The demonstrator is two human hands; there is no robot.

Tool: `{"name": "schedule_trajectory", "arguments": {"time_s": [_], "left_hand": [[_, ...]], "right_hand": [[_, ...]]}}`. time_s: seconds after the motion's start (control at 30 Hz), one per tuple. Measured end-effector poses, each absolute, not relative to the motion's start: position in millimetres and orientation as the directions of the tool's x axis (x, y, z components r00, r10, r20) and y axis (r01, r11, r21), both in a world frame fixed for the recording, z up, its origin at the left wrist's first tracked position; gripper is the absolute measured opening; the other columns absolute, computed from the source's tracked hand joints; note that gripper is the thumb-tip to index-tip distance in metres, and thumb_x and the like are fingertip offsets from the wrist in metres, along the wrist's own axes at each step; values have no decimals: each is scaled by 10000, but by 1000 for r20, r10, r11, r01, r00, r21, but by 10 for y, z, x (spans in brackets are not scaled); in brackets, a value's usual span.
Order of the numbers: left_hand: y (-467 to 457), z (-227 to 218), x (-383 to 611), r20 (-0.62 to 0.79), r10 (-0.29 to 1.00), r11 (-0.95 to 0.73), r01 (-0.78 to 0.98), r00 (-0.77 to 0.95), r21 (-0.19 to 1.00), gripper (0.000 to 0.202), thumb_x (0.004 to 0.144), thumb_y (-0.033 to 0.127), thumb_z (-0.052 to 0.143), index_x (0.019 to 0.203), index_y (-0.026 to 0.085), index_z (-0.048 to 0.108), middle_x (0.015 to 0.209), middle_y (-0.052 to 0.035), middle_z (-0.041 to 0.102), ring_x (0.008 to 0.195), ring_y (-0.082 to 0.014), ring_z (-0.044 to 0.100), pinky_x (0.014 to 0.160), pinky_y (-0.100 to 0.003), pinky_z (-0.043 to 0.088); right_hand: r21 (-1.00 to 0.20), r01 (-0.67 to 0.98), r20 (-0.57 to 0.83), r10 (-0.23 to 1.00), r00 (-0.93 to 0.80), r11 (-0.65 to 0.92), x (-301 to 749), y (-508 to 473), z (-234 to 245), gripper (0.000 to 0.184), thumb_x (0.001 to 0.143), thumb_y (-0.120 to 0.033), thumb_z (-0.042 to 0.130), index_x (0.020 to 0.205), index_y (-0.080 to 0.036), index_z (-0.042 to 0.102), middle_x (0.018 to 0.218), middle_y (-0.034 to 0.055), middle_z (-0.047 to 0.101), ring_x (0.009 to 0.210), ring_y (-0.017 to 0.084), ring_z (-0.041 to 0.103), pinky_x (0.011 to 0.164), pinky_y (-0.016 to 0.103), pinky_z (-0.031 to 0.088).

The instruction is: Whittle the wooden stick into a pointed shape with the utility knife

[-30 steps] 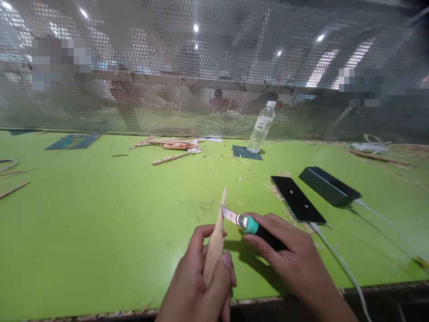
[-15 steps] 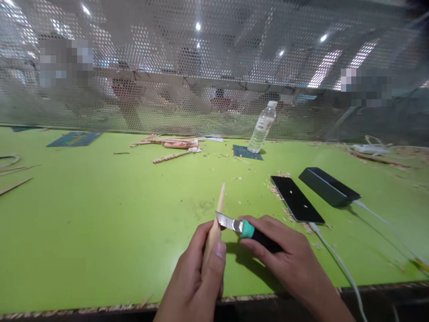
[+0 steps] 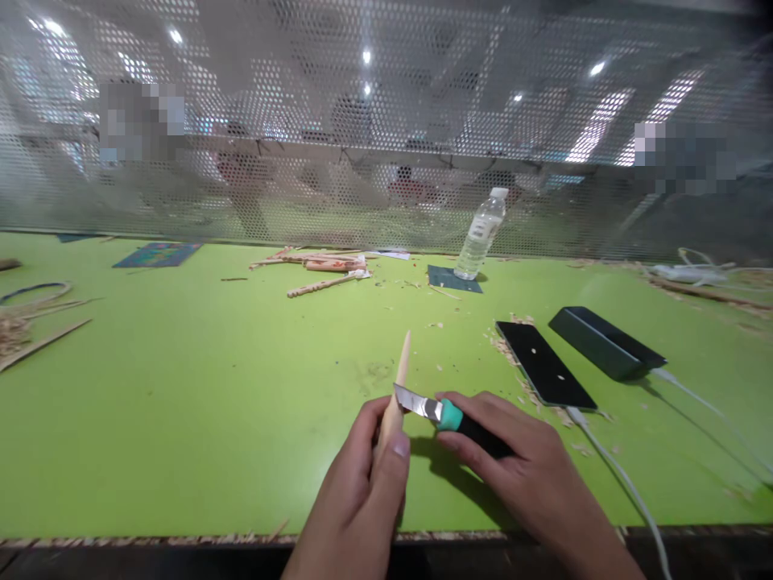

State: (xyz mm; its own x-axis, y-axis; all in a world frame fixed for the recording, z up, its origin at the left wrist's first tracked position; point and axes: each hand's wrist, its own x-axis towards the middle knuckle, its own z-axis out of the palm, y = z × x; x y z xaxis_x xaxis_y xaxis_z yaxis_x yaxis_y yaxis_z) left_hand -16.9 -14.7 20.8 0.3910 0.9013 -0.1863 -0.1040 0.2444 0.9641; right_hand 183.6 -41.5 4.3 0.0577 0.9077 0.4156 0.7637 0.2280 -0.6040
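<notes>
Near the counter's (image 3: 211, 435) front edge, our left hand (image 3: 361, 487) pinches a pointed wooden stick (image 3: 404, 364); our right hand (image 3: 519, 455) clasps a knife (image 3: 448, 416), its blade (image 3: 413, 401) touching the stick.

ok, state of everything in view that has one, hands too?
Left hand: grip closed on wooden piece
Right hand: grip closed on knife
Knife: blade exposed, at the wooden piece
Wooden piece: tapered to a point
Bottle: capped, standing on dark sheet
Phone: unlit, white cable plugged in
Black box: second cable plugged in
</notes>
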Motion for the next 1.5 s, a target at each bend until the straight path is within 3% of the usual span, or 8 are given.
{"name": "schedule_trajectory", "arguments": {"time_s": [0.3, 0.47, 0.73, 0.83, 1.07, 1.2, 1.37, 1.5], "left_hand": [[-110, 207, -229, -265, 856, 357, -137, 445, 924, 514, 1001, 603, 530, 1364, 240, 542, 721, 37, 465, 673, -146, 458, 626, -231, 398], [-82, 234, -283, -241, 824, 344, -116, 513, 932, 466, 1007, 566, 558, 1337, 250, 463, 763, 45, 523, 672, -128, 477, 650, -228, 412], [-88, 111, -227, -175, 813, 280, -109, 555, 954, 469, 1023, 593, 508, 1300, 234, 388, 722, 87, 482, 506, -72, 385, 485, -204, 345], [-87, 140, -237, -193, 820, 275, -76, 539, 958, 503, 992, 576, 581, 1298, 232, 378, 823, 57, 565, 490, -49, 392, 460, -188, 347], [-68, 223, -234, -189, 809, 265, -59, 557, 962, 507, 911, 529, 704, 1242, 210, 489, 836, 41, 592, 486, -48, 374, 432, -169, 345], [-57, 231, -232, -185, 828, 194, 39, 529, 980, 391, 928, 537, 669, 1110, 202, 586, 769, 40, 585, 512, -82, 423, 475, -198, 357], [-47, 216, -239, -113, 873, 57, 131, 475, 990, 336, 940, 522, 656, 1045, 204, 637, 831, -15, 685, 756, -180, 600, 679, -248, 428], [-53, 210, -233, -118, 869, 58, 138, 480, 989, 352, 951, 549, 630, 1030, 207, 645, 849, -32, 710, 751, -196, 613, 647, -254, 413]], "right_hand": [[-605, 763, 405, 913, 47, 229, 1837, -415, 10, 285, 962, -471, 695, 1175, -292, 758, 968, 3, 751, 839, 159, 706, 740, 234, 537], [-590, 770, 400, 916, 17, 244, 1834, -420, 57, 308, 965, -481, 689, 1172, -265, 761, 947, 12, 748, 821, 154, 707, 726, 226, 539], [-583, 753, 408, 912, -53, 304, 1836, -431, 63, 302, 966, -457, 701, 1213, -287, 742, 955, -1, 748, 838, 138, 706, 748, 205, 530], [-585, 736, 425, 902, -80, 341, 1830, -447, 73, 329, 961, -485, 700, 1209, -273, 741, 915, -2, 744, 799, 137, 703, 715, 203, 530], [-560, 702, 472, 866, -165, 439, 1793, -448, 118, 373, 963, -518, 683, 1164, -212, 753, 797, 15, 717, 678, 145, 678, 609, 232, 507], [-533, 721, 482, 859, -170, 442, 1789, -445, 131, 391, 965, -530, 672, 1157, -201, 761, 778, 18, 706, 663, 145, 675, 587, 231, 506], [-462, 757, 528, 829, -184, 462, 1809, -442, 135, 427, 961, -537, 668, 1154, -168, 761, 766, 36, 696, 645, 150, 659, 564, 238, 514], [-381, 800, 569, 800, -192, 463, 1811, -459, 121, 406, 955, -505, 690, 1168, -165, 759, 798, 49, 712, 674, 160, 662, 578, 254, 520]]}}
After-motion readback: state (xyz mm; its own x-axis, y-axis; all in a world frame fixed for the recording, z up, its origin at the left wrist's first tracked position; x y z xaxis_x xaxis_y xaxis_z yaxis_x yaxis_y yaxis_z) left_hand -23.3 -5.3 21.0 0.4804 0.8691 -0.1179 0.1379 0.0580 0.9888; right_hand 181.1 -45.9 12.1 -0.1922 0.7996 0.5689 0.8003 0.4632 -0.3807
